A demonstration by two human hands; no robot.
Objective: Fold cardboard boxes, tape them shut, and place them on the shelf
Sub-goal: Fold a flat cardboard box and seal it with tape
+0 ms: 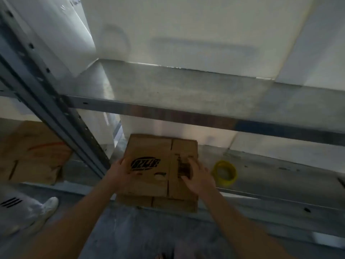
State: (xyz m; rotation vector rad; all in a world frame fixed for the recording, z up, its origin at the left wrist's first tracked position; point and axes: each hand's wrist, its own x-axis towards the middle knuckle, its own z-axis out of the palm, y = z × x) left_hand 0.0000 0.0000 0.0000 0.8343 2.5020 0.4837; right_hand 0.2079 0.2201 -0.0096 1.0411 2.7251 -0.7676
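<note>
A flat brown cardboard box (pixel 151 156) with a dark printed logo lies on top of a stack of flattened boxes at the front edge of the lower metal shelf (pixel 280 171). My left hand (pixel 119 172) grips the top box's left edge, thumb on its upper face. My right hand (pixel 197 174) lies on the right part of the box with fingers spread and nearly straight. A yellow roll of tape (pixel 225 173) lies flat on the same shelf, just right of my right hand.
An upper shelf board (pixel 186 90) runs across above, with white walls behind. A slotted metal upright (pixel 61 116) stands at the left. More flattened cardboard (pixel 31 154) leans at far left. A white shoe (pixel 47 206) rests on the floor below.
</note>
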